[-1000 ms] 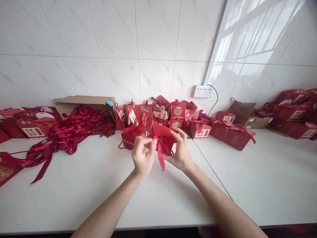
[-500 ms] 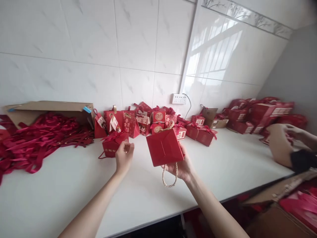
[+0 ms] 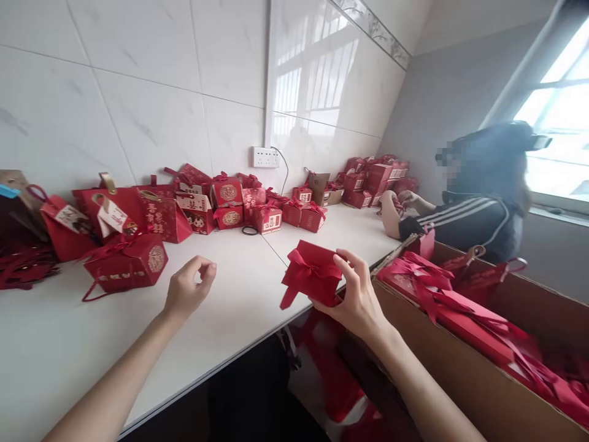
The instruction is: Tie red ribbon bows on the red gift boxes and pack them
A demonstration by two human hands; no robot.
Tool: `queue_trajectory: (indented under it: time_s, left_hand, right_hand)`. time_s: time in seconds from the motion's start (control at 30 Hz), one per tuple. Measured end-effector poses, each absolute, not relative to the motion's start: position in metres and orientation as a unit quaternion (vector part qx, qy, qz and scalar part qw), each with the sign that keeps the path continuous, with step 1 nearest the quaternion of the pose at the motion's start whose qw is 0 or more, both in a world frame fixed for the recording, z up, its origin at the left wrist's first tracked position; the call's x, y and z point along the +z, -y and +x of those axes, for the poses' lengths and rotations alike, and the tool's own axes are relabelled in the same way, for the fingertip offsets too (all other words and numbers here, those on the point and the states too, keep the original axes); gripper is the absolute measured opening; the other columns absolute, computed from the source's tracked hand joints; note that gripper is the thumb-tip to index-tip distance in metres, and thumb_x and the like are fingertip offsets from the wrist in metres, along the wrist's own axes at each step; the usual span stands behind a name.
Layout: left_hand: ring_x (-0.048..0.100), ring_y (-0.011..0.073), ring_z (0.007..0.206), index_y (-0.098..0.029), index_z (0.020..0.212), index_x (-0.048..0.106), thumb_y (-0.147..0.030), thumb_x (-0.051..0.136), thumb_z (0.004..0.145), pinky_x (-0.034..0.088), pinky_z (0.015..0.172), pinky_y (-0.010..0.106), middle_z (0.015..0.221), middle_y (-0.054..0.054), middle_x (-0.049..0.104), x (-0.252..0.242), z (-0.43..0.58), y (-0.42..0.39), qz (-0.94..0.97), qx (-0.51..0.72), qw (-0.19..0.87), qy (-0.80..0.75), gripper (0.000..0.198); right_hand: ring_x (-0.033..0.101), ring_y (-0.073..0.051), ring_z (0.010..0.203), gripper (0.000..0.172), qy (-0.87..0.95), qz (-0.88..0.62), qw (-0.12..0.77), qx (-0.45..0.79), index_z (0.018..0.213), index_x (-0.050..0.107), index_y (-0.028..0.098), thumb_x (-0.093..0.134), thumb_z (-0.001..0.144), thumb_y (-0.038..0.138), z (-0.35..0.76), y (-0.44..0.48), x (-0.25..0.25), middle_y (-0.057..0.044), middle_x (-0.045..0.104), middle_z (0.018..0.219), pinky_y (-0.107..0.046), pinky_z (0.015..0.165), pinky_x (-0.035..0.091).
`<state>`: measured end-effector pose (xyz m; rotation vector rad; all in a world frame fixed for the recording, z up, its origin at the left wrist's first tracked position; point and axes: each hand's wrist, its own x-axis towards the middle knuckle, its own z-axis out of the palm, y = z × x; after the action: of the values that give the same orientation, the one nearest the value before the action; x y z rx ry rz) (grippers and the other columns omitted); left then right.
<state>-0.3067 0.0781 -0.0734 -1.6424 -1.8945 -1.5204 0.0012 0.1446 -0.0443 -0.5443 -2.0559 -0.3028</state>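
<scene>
My right hand [image 3: 359, 294] grips a small red gift box [image 3: 314, 270] with a red ribbon bow on the side facing me. The box is held up over the front edge of the table, thumb below and fingers at its right side. My left hand [image 3: 189, 283] hovers over the white table, thumb and fingertips curled together in a ring with nothing visible in them. Nearest to it, on its left, a red gift box with a cord handle [image 3: 126, 264] rests on the table.
Red gift boxes [image 3: 227, 205] line the tiled wall, below a power strip [image 3: 265, 157]. More boxes [image 3: 370, 181] are stacked at the far end. A large carton [image 3: 442, 344] of red ribboned boxes stands at right. Beyond it a co-worker [image 3: 478, 215] sits with arms on the table [image 3: 239, 307].
My view has turned right, bringing the co-worker and more of the carton into sight. The held box has been turned; its bow now shows and its gold rope handle is out of sight.
</scene>
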Motion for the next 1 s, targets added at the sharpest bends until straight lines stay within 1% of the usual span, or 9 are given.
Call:
queue_trajectory:
  time_s: [0.13, 0.23, 0.33, 0.47, 0.63, 0.73, 0.83, 0.93, 1.0]
  left_hand:
    - [0.055, 0.0146, 0.063, -0.019, 0.070, 0.054, -0.043, 0.045, 0.080, 0.042, 0.057, 0.023, 0.064, 0.001, 0.056, -0.046, -0.238, -0.077, -0.577, -0.569, -0.006, 0.586, 0.028]
    - [0.059, 0.0163, 0.074, -0.018, 0.092, 0.057, -0.050, 0.052, 0.076, 0.047, 0.067, 0.027, 0.078, 0.002, 0.061, -0.024, -0.186, -0.078, -0.608, -0.561, -0.083, 0.555, 0.036]
    - [0.060, 0.0154, 0.073, -0.019, 0.097, 0.056, -0.046, 0.056, 0.077, 0.048, 0.064, 0.026, 0.081, 0.002, 0.062, -0.012, -0.150, -0.080, -0.626, -0.542, -0.114, 0.548, 0.034]
    - [0.058, 0.0118, 0.070, -0.020, 0.085, 0.056, -0.021, 0.055, 0.084, 0.047, 0.067, 0.025, 0.075, -0.001, 0.061, -0.016, -0.122, -0.077, -0.697, -0.578, 0.034, 0.422, 0.002]
    - [0.057, 0.0133, 0.071, -0.016, 0.092, 0.060, -0.009, 0.051, 0.082, 0.046, 0.073, 0.032, 0.074, 0.003, 0.064, -0.028, -0.091, -0.063, -0.796, -0.526, 0.222, 0.201, 0.015]
    - [0.057, 0.0142, 0.069, -0.014, 0.086, 0.062, -0.009, 0.044, 0.084, 0.046, 0.071, 0.034, 0.072, 0.004, 0.065, -0.028, -0.074, -0.058, -0.794, -0.530, 0.250, 0.162, 0.019]
    - [0.058, 0.0144, 0.069, -0.016, 0.086, 0.061, -0.010, 0.049, 0.083, 0.046, 0.073, 0.034, 0.071, 0.003, 0.065, -0.024, -0.067, -0.061, -0.792, -0.541, 0.235, 0.157, 0.014]
    - [0.056, 0.0134, 0.068, -0.019, 0.084, 0.056, -0.013, 0.054, 0.081, 0.045, 0.072, 0.030, 0.070, 0.001, 0.062, -0.020, -0.070, -0.079, -0.747, -0.575, 0.199, 0.269, 0.007]
    - [0.055, 0.0132, 0.064, -0.020, 0.081, 0.054, -0.016, 0.053, 0.082, 0.043, 0.070, 0.029, 0.068, -0.001, 0.060, -0.023, -0.075, -0.097, -0.708, -0.563, 0.175, 0.388, 0.005]
  right_hand:
    - [0.044, -0.033, 0.114, 0.084, 0.839, -0.235, 0.466, -0.153, 0.140, 0.017, 0.026, 0.068, 0.074, 0.031, 0.020, -0.131, -0.036, -0.018, 0.038, 0.125, -0.055, 0.086, 0.048]
    - [0.044, -0.033, 0.114, 0.083, 0.840, -0.249, 0.455, -0.157, 0.140, 0.018, 0.026, 0.068, 0.074, 0.031, 0.032, -0.122, -0.032, -0.017, 0.039, 0.125, -0.054, 0.087, 0.048]
    - [0.044, -0.033, 0.115, 0.084, 0.840, -0.258, 0.448, -0.165, 0.140, 0.018, 0.027, 0.068, 0.073, 0.032, 0.047, -0.115, -0.030, -0.017, 0.038, 0.125, -0.054, 0.087, 0.048]
    - [0.043, -0.034, 0.116, 0.087, 0.833, -0.274, 0.450, -0.172, 0.140, 0.017, 0.026, 0.070, 0.072, 0.032, 0.070, -0.105, -0.029, -0.018, 0.037, 0.126, -0.056, 0.088, 0.047]
    - [0.042, -0.033, 0.119, 0.082, 0.811, -0.294, 0.476, -0.171, 0.139, 0.019, 0.028, 0.068, 0.074, 0.031, 0.095, -0.091, -0.030, -0.017, 0.036, 0.128, -0.056, 0.090, 0.046]
    - [0.042, -0.033, 0.119, 0.079, 0.800, -0.298, 0.491, -0.172, 0.139, 0.020, 0.029, 0.067, 0.075, 0.030, 0.106, -0.082, -0.031, -0.016, 0.037, 0.129, -0.056, 0.091, 0.045]
    - [0.042, -0.033, 0.120, 0.081, 0.795, -0.309, 0.492, -0.173, 0.139, 0.022, 0.029, 0.069, 0.073, 0.029, 0.115, -0.074, -0.032, -0.016, 0.037, 0.129, -0.056, 0.092, 0.045]
    - [0.042, -0.034, 0.121, 0.083, 0.774, -0.352, 0.507, -0.143, 0.136, 0.028, 0.029, 0.074, 0.066, 0.029, 0.130, -0.067, -0.029, -0.014, 0.039, 0.129, -0.056, 0.094, 0.044]
    - [0.048, -0.032, 0.117, 0.081, 0.721, -0.415, 0.553, -0.056, 0.132, 0.033, 0.030, 0.075, 0.064, 0.032, 0.146, -0.063, -0.024, -0.012, 0.043, 0.129, -0.053, 0.092, 0.047]
